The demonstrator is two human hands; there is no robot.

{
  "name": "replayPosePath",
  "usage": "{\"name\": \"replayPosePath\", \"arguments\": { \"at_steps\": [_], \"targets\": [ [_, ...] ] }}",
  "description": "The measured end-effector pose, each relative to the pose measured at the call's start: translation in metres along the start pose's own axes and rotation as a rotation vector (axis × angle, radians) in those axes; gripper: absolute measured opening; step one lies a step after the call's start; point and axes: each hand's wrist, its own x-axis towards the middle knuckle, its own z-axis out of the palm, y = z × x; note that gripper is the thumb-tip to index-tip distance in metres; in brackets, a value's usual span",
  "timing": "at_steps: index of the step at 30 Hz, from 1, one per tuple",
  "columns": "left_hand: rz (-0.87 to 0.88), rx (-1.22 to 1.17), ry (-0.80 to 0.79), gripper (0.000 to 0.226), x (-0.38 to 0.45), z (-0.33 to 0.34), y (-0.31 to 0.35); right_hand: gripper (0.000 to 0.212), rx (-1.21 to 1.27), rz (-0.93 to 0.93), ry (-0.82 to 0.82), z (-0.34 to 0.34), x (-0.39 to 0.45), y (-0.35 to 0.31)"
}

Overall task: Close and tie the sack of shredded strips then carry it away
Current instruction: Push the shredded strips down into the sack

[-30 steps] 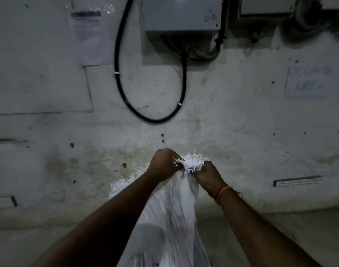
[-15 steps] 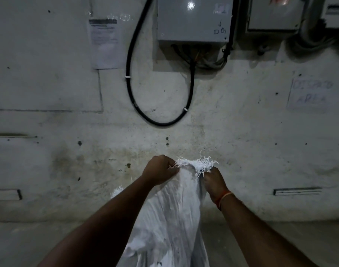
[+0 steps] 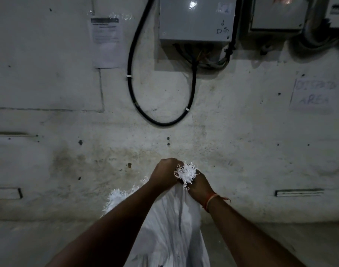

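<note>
Stained concrete wall ahead. Both fists clamp the sack neck at six o'clock, left hand and right hand touching. I should keep the frayed mouth bunched tight and twist before knotting.

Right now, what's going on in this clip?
A person stands facing a stained wall and gathers the mouth of a white sack. The left hand and right hand are both clenched on the bunched neck, close together, with a frayed white tuft sticking out between them. No knot or tie shows yet. More frayed white material shows past the left forearm. The sack hangs below the hands; its bottom is out of frame.
</note>
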Motion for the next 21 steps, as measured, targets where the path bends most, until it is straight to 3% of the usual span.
{"name": "replayPosePath", "arguments": {
  "at_steps": [2,4,7,10,12,15,17,21],
  "targets": [
    [0.107,-0.032,0.054,0.025,-0.008,0.005,-0.007,0.077,0.093,0.034,0.002,0.0,-0.002,-0.003],
    [0.107,-0.098,0.064,0.025,-0.016,0.007,-0.011,0.1,0.072,0.035,-0.013,0.004,-0.003,0.0],
    [-0.038,-0.263,-0.037,0.037,-0.027,0.007,-0.018,0.105,0.088,0.055,0.019,0.005,-0.003,0.002],
    [-0.087,-0.196,-0.177,0.06,-0.039,0.01,-0.032,0.094,0.129,0.057,0.044,0.003,-0.002,0.002],
    [-0.1,-0.105,-0.175,0.045,-0.045,0.013,-0.041,0.079,0.17,0.04,0.05,0.001,-0.002,0.004],
    [-0.159,-0.175,-0.117,0.016,-0.049,0.011,-0.047,0.054,0.154,0.021,0.076,-0.001,-0.003,0.012],
    [-0.177,-0.197,-0.076,0.023,-0.047,0.01,-0.048,0.036,0.125,0.016,0.088,-0.002,-0.004,0.015],
    [-0.187,-0.222,-0.002,0.026,-0.042,0.015,-0.045,0.03,0.148,0.05,0.122,0.0,-0.004,0.01]
  ]
}}
